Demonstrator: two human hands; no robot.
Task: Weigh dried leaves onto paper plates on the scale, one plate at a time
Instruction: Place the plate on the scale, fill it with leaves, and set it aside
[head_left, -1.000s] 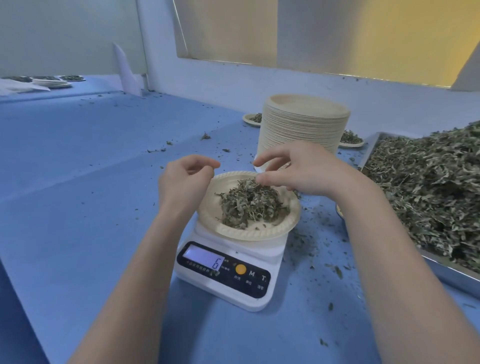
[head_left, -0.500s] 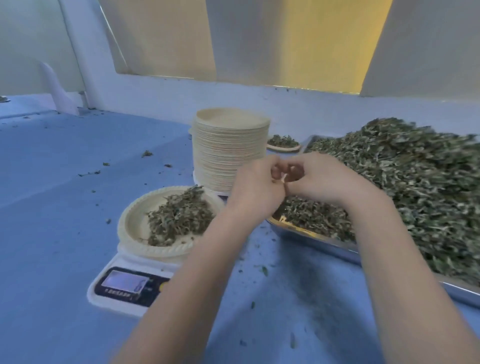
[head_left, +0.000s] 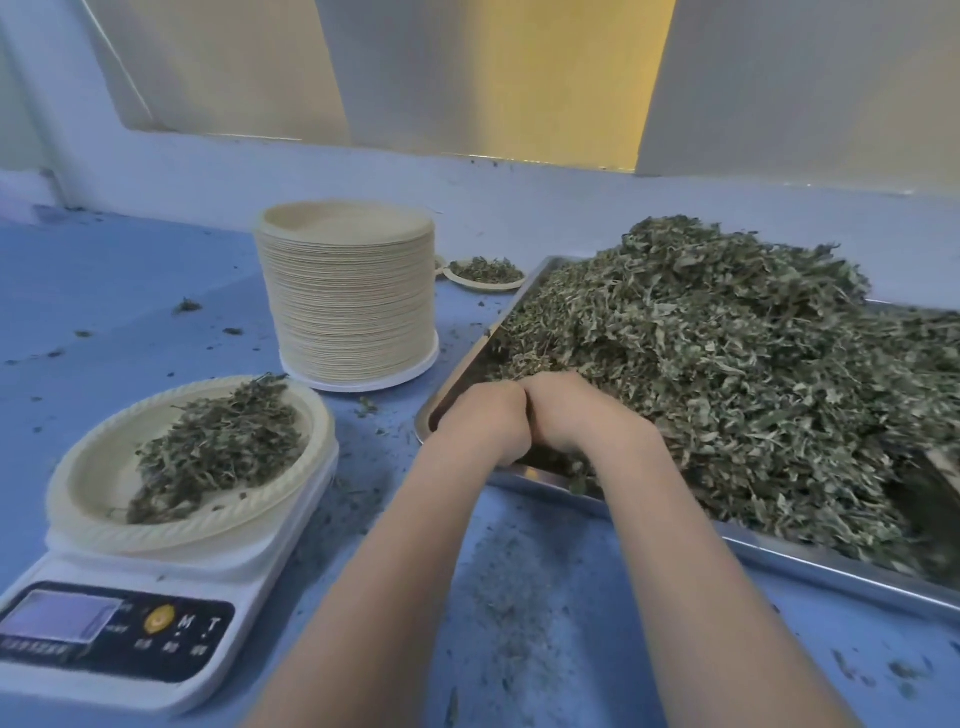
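Note:
A white digital scale sits at the lower left with a paper plate on it. On the plate lies a heap of dried leaves. To the right, a metal tray holds a large pile of dried leaves. My left hand and my right hand are pressed side by side, reaching down into the tray's near left corner. Their fingers are hidden among the leaves. A tall stack of paper plates stands behind the scale.
A filled paper plate rests behind the stack, near the tray's far corner. Leaf crumbs are scattered over the blue table. A pale wall ledge runs along the back.
Both hands left the plate on the scale, came together in the air and dropped into the tray's near corner. The view swung right, so the scale now sits at the lower left.

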